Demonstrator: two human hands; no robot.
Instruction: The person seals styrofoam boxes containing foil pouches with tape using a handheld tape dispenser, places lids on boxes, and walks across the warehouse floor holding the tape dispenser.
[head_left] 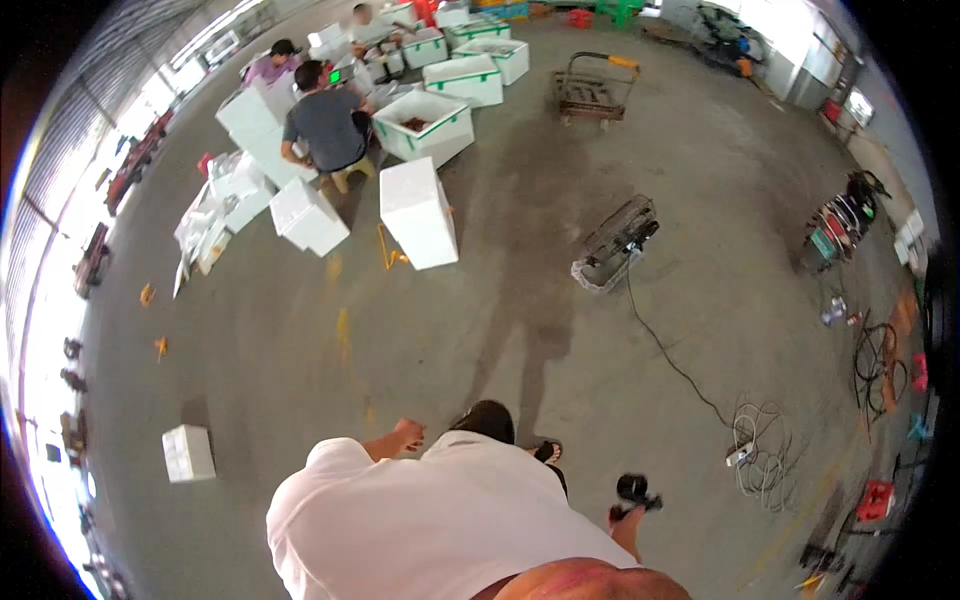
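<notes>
My left hand (408, 435) hangs beside my white shirt, its fingers curled in, and nothing shows in it. On the other side, my right hand (626, 518) grips a black object (634, 490) with a rounded top and a wider lower part; its exact kind is too small to make out. Neither hand touches anything else in view. Beneath me are dark shorts (487, 420) and a sandalled foot (548, 451) on the concrete floor.
Ahead left, several people sit among white foam boxes (418, 215). A flat trolley (592, 95) stands farther off. A wire-frame item (615, 245) trails a cable to a power strip (740, 454) and coiled cord at right. A small white box (188, 453) lies left.
</notes>
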